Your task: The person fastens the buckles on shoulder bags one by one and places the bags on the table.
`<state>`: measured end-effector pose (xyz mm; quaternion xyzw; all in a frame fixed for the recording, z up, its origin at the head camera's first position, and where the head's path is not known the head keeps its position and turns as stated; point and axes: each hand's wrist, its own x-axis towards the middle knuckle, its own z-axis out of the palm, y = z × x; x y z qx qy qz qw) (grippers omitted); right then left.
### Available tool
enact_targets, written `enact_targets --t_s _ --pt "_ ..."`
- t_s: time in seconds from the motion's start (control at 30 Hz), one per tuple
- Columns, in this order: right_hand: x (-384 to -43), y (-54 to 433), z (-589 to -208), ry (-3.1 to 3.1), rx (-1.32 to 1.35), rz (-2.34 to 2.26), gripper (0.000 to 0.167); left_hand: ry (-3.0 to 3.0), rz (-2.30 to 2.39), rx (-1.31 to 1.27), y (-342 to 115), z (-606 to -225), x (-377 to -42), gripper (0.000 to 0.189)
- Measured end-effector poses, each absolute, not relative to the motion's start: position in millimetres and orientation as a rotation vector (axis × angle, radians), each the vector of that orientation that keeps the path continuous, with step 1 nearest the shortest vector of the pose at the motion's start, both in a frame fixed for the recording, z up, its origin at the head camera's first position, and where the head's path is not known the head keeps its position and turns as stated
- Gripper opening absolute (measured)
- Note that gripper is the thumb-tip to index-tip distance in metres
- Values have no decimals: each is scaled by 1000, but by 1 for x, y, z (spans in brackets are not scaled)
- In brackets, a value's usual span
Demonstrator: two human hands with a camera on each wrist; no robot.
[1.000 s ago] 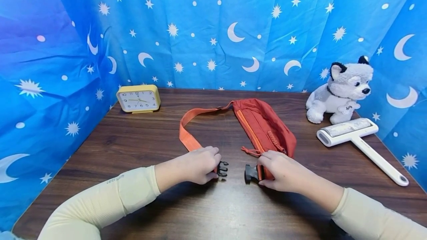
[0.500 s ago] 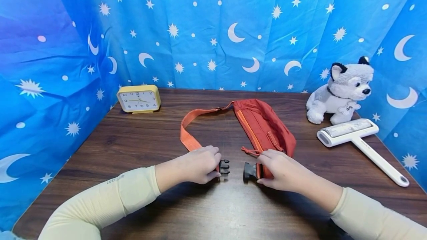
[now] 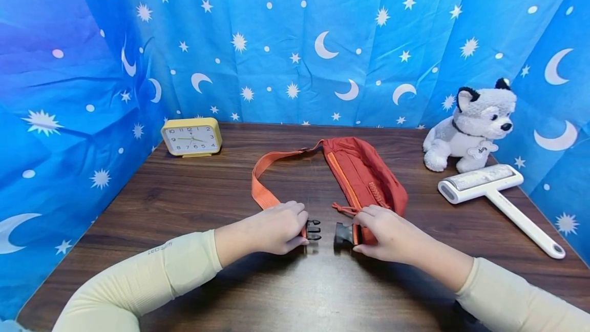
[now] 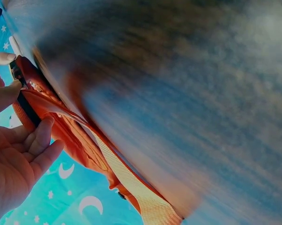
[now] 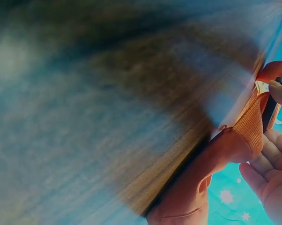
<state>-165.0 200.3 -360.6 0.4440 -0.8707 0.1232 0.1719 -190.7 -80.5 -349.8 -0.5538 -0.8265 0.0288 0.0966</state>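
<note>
A red waist bag [image 3: 369,168] lies on the wooden table, its orange strap [image 3: 265,178] curving round to the left. My left hand [image 3: 281,227] pinches the strap end just behind the black pronged buckle half [image 3: 314,230]. Across a small gap, my right hand [image 3: 389,234] grips the black socket buckle half [image 3: 343,233] at the bag's near end. Prongs and socket face each other, apart. In the left wrist view, thumb and fingers [image 4: 40,140] hold the strap near its buckle. The right wrist view shows fingers [image 5: 277,154] around the orange webbing [image 5: 251,122].
A yellow alarm clock [image 3: 191,137] stands at the back left. On the right sit a plush husky [image 3: 475,122] and a white lint roller [image 3: 502,193]. A blue curtain [image 3: 295,40] with moons and stars surrounds the table [image 3: 184,193].
Both buckle halves have come closer together: the left hand has shifted slightly right with the pronged half, the right hand slightly left with the socket half.
</note>
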Motion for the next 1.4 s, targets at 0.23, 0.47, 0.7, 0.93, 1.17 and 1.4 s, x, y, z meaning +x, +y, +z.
enact_targets --t_s 0.23,0.47,0.7,0.93,1.17,1.4 --pt "-164 198 -359 -2464 1260 374 39 -2438 82 -1644 -80 -350 -189 26" --pt "-164 197 -359 -2468 1261 396 39 -2383 55 -1649 -79 -351 -191 25" --pt "-165 194 -360 -2479 1264 400 40 -2376 77 -1639 -79 -352 -191 27" --pt "-165 192 -359 -2489 1254 392 40 -2358 80 -1625 -78 -352 -190 28" --pt "-165 190 -357 -2506 1254 388 39 -2337 75 -1630 -77 -353 -191 28" --pt "-164 189 -356 -2518 1255 392 38 -2312 77 -1629 -77 -352 -190 27"
